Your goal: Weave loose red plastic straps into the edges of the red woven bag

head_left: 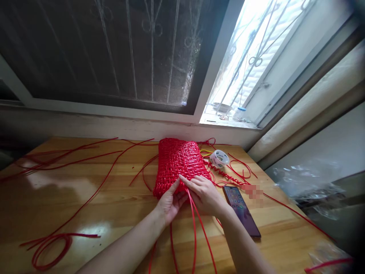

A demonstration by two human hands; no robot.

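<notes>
In the head view, a red weave [182, 160] is seen standing out from the middle of the table [114, 217], toward its far side, with its near edge turned to the person. That edge is gripped by the left hand [169, 208], the thumb laid on top and the fingers curled below. The right hand [205, 196] is set just beside it, its fingers bent over the same edge; its thumb is hidden, so whether a strand is pinched there cannot be told. From between the hands, loose strands [194, 228] are led down toward the near side of the table, and others are seen hanging lower, partly covered by the arms.

To the right of the weave, a tape roll [219, 161] and a twisted cord [225, 174] are laid, and a phone [242, 213] is placed nearer, beside the right forearm. On the left, a coil [69, 243] is left well apart from the hands.

The step in hand is judged to be the working of strand ends at the near edge. For the next move, the edge would need to be held steady by the left hand while a single strand is singled out, passed under a crossing and drawn snug, without its neighbours being tangled
</notes>
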